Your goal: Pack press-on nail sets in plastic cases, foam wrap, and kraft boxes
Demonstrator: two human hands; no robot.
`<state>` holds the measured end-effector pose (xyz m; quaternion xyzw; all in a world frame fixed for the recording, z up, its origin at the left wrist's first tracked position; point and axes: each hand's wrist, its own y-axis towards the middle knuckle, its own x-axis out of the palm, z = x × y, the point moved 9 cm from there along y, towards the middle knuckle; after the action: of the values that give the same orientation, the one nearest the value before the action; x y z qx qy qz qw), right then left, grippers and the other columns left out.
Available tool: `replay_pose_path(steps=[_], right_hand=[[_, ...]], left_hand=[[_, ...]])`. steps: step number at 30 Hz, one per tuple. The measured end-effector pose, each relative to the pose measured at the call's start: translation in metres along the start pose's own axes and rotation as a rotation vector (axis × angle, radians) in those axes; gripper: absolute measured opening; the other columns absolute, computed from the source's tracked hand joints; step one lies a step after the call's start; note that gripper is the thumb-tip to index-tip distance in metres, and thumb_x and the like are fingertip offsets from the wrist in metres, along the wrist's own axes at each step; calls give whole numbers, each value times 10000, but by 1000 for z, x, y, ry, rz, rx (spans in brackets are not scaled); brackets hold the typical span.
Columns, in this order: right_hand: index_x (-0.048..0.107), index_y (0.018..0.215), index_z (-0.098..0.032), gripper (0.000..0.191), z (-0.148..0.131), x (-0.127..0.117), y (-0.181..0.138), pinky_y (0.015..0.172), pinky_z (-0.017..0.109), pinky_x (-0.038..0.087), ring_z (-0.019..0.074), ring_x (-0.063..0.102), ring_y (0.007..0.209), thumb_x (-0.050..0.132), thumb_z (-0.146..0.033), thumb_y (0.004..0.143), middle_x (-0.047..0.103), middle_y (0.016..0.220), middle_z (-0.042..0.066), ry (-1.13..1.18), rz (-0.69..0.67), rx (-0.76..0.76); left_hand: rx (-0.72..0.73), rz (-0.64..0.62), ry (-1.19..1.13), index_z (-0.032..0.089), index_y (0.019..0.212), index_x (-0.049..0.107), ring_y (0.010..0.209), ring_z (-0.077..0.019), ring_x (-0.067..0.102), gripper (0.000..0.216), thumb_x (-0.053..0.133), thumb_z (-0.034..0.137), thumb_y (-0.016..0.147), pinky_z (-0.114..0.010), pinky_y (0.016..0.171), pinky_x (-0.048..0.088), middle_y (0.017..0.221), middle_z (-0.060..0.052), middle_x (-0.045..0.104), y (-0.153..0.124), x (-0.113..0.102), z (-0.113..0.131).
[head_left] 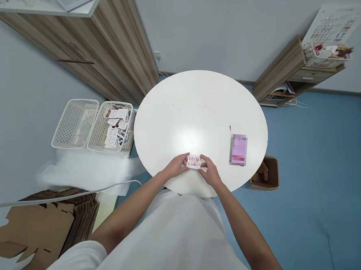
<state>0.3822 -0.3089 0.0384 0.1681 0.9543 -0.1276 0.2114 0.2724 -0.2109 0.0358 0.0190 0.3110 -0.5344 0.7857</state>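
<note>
Both my hands hold a small clear pack (194, 161) with two rows of shiny pink oval pieces that look like press-on nails. It is held level close above or on the white oval table (201, 95), by the edge nearest my body; whether it touches the tabletop I cannot tell. My left hand (178, 165) pinches the pack's left side between thumb and fingers. On the opposite side, my right hand (210, 171) grips it the same way. To the right of my hands lies a flat purple rectangle (238, 150), pixelated, with a dark edge.
Left of the table stand two white plastic baskets, one (73, 140) with clear material inside, the other (106, 146) with printed cards. Flattened cardboard boxes (40, 228) and a white cable (104, 186) are lower left. An open brown box (271, 173) stands at right, under the table's edge.
</note>
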Motion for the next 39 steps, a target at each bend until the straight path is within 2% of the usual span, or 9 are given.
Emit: replay_pose_path(steps=[6, 13, 15, 18, 21, 26, 30, 35, 39], right_hand=[[349, 1247, -270, 584, 16, 4, 24, 802, 377, 468, 169, 555, 863, 551, -192, 705, 471, 1225, 53, -133, -35, 1], [386, 1227, -230, 565, 22, 12, 47, 913, 445, 383, 248, 458, 1079, 561, -183, 692, 470, 1248, 65, -283, -50, -48], [382, 1228, -223, 565, 21, 17, 52, 909, 436, 391, 240, 465, 1069, 551, -168, 692, 462, 1253, 69, -266, -57, -52], [361, 1239, -230, 572, 19, 29, 60, 848, 400, 442, 197, 534, 944, 520, -140, 697, 438, 1266, 77, -181, -79, -31], [348, 1245, -240, 574, 8, 47, 72, 821, 389, 459, 174, 556, 881, 488, -119, 702, 402, 1293, 83, -123, -86, -32], [324, 1262, -231, 588, -33, 89, 104, 890, 398, 419, 206, 492, 1049, 467, -104, 706, 394, 1302, 86, -103, -96, -112], [295, 1279, -228, 604, -63, 131, 133, 903, 406, 409, 215, 459, 1094, 455, -105, 710, 418, 1272, 83, -113, -130, -139], [297, 1275, -212, 609, -83, 176, 164, 892, 404, 412, 220, 437, 1108, 458, -101, 698, 429, 1245, 86, -152, -161, -151], [345, 1242, -180, 588, -86, 196, 176, 883, 408, 411, 232, 452, 1063, 490, -95, 678, 446, 1226, 99, -225, -166, -147]], left_hand=[[-46, 12, 136, 205, 1260, 361, 754, -154, 525, 622, 604, 247, 689, -308, 712, 447, 972, -46, 536, 24, -2, -12], [-107, -16, 245, 210, 1241, 382, 787, -176, 525, 585, 601, 258, 701, -293, 666, 431, 965, -59, 538, 43, -3, -30], [-116, -7, 242, 209, 1247, 372, 792, -174, 525, 585, 592, 242, 707, -290, 670, 432, 966, -59, 540, 44, -6, -33], [-119, 20, 229, 205, 1254, 361, 800, -173, 527, 586, 577, 207, 709, -287, 671, 439, 962, -56, 545, 41, -15, -36], [-138, 89, 211, 197, 1257, 355, 780, -166, 527, 584, 564, 187, 712, -288, 671, 444, 952, -54, 544, 33, -34, -45], [-167, 250, 178, 170, 1282, 320, 725, -143, 519, 591, 526, 159, 728, -295, 702, 442, 967, -64, 520, 11, -84, -75], [-206, 333, 187, 152, 1281, 319, 727, -144, 517, 587, 501, 124, 724, -304, 736, 439, 972, -70, 512, -4, -128, -107], [-246, 353, 227, 133, 1255, 354, 821, -174, 516, 567, 495, 99, 707, -308, 774, 424, 969, -78, 513, -13, -169, -141], [-299, 313, 257, 144, 1248, 366, 855, -191, 509, 561, 501, 106, 705, -298, 750, 416, 962, -79, 516, -13, -179, -163]])
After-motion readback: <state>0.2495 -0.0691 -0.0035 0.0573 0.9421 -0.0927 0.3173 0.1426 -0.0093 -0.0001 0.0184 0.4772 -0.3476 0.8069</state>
